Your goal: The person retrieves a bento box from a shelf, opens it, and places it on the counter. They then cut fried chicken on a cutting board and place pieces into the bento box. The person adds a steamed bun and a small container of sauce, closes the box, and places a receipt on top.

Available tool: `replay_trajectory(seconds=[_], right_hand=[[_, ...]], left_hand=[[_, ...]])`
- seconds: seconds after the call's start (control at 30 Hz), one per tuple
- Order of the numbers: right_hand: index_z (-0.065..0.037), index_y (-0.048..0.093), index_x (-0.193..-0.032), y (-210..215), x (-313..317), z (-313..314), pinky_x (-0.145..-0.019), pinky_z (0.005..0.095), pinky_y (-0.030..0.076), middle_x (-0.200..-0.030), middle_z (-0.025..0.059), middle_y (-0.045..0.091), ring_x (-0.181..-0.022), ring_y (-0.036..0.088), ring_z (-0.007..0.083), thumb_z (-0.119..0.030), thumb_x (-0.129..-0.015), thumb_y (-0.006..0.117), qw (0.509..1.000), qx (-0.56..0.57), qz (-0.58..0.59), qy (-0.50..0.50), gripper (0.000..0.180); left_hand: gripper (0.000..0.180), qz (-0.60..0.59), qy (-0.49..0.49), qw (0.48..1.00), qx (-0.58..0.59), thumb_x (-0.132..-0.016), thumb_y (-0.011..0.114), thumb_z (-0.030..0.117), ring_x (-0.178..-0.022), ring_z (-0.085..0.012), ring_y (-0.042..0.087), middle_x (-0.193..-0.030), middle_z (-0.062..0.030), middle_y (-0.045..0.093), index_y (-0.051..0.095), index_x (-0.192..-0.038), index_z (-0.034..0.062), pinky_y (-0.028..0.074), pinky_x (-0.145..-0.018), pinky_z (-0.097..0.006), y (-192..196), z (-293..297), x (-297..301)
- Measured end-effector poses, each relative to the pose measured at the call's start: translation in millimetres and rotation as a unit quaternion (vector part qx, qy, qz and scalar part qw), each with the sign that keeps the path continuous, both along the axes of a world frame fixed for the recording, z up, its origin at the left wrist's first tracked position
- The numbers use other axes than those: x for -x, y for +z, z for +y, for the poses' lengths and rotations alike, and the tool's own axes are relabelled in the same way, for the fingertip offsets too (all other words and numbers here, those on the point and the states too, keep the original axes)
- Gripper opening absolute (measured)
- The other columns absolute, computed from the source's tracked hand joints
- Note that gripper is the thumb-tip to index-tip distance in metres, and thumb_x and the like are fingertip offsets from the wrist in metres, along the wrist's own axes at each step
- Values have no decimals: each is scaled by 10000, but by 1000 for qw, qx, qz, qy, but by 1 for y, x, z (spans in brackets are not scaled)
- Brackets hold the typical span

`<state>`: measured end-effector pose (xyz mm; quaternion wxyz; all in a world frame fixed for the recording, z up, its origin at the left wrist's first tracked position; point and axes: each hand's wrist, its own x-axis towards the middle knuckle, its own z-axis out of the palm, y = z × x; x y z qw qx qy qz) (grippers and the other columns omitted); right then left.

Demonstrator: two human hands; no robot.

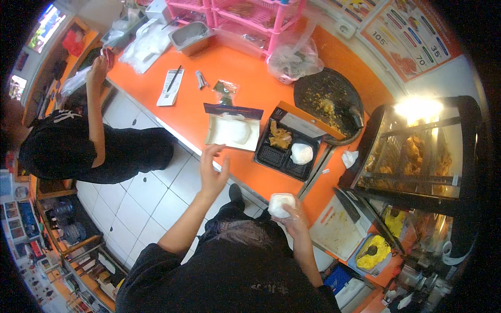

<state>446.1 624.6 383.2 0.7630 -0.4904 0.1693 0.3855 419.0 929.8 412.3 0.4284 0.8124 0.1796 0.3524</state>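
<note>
My right hand (pixel 296 221) grips a white wrapped rice portion (pixel 282 204) in front of my body, at the orange counter's near edge. My left hand (pixel 213 175) is empty, fingers apart, close to the near side of an opened paper box (pixel 213 136). A white rounded rice portion (pixel 238 131) lies in that box. To its right is a black compartment tray box (pixel 269 156) with its lid up. Fried chicken pieces (pixel 280 136) fill one compartment, and another wrapped rice portion (pixel 301 154) sits in a second one.
Behind the tray box is a dark stone mortar (pixel 318 88) with yellow crumbs. A lit display case (pixel 412 156) stands right, near a cutting board (pixel 334 229) and knife (pixel 347 206). A receipt with a pen (pixel 168 91) lies left. Another person (pixel 78 146) works at left.
</note>
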Motion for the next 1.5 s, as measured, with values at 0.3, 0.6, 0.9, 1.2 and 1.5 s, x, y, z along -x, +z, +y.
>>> replay_trajectory(seconds=[0.3,0.6,0.9,1.2,1.5], right_hand=[[-82,466,-1401,8,30,-143,-640,488,631,-1240,206,610,-982,678,392,-297,-888,670,941,-257,52,-213,593],[-91,395,-1454,45,78,-275,-592,446,623,-1238,181,582,-994,662,340,-232,-902,671,932,-223,-127,-256,634],[-93,448,-1394,31,123,-372,-863,542,590,-1266,179,546,-1090,622,373,-229,-848,741,913,-81,-230,-328,635],[-79,420,-1418,33,121,-377,-610,519,641,-1217,177,573,-1044,639,372,-112,-835,685,890,-214,-177,-361,641],[-65,418,-1419,42,92,-359,-664,530,631,-1230,172,567,-1071,631,363,-110,-790,722,928,-165,-181,-282,700]], left_hand=[[331,-255,-230,931,-121,-756,759,11,-956,-287,604,-1030,-102,626,665,-1068,70,484,-826,-398,127,-155,-84],[384,-487,-364,740,-290,-701,789,72,-997,-292,626,-1075,-103,662,699,-1074,90,488,-848,-401,315,-341,-130],[518,-372,-248,745,-495,-861,623,64,-1291,-303,503,-1350,-172,554,487,-1359,18,375,-1122,-457,486,-465,-169],[784,17,-325,790,-520,-872,684,82,-1264,-374,556,-1358,-240,569,261,-1528,155,450,-1086,-500,549,-449,-220],[352,-353,-146,723,-576,-850,664,36,-1172,-256,615,-1247,-117,667,676,-1201,58,468,-992,-362,503,-304,-127]])
